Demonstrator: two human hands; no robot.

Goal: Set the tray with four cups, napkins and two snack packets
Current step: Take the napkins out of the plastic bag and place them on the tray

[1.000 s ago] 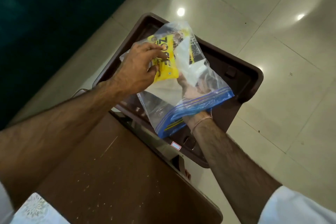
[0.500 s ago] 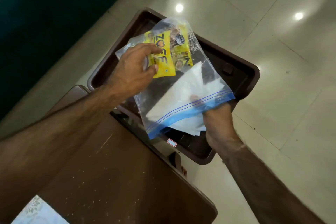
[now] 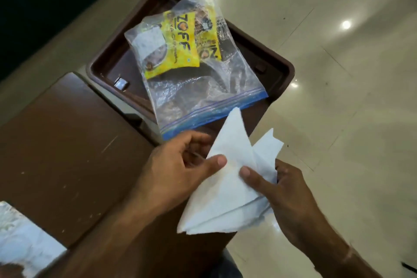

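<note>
Folded white napkins (image 3: 228, 189) are held between both my hands, in front of the tray. My left hand (image 3: 178, 171) pinches their left edge with its thumb. My right hand (image 3: 279, 189) grips them from the right. A clear zip bag (image 3: 203, 88) with a blue seal lies on the brown tray (image 3: 101, 67), its open end toward me. Inside the bag are two yellow snack packets (image 3: 178, 49), side by side at its far end. No cups are in view.
A dark brown table (image 3: 67, 142) lies under my left arm, with the tray beyond its far edge. A white patterned cloth (image 3: 20, 239) shows at the bottom left. Glossy pale floor tiles (image 3: 338, 74) fill the right side.
My right hand pulled the napkins out of the zip bag toward me. My left hand let go of the bag, which now lies on the tray, and took hold of the napkins.
</note>
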